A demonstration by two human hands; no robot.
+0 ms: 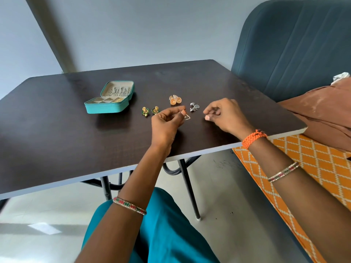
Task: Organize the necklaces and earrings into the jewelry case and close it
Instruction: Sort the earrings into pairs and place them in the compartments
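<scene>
Above a dark table, a small triangular earring is pinched in the left hand while something tiny, perhaps its backing, is pinched in the right hand; both should be gripped firmly until the open teal jewelry case, well to the left, is reached.

One teal jewelry case lies open on the one dark desk, well to the left of the left grip. Beyond the two grips sit three pairs of earrings: two green-and-gold ones, two round gold ones and a silver pair. One small triangular piece is at the left grip's fingertips; the right grip pinches something too small to tell.
</scene>
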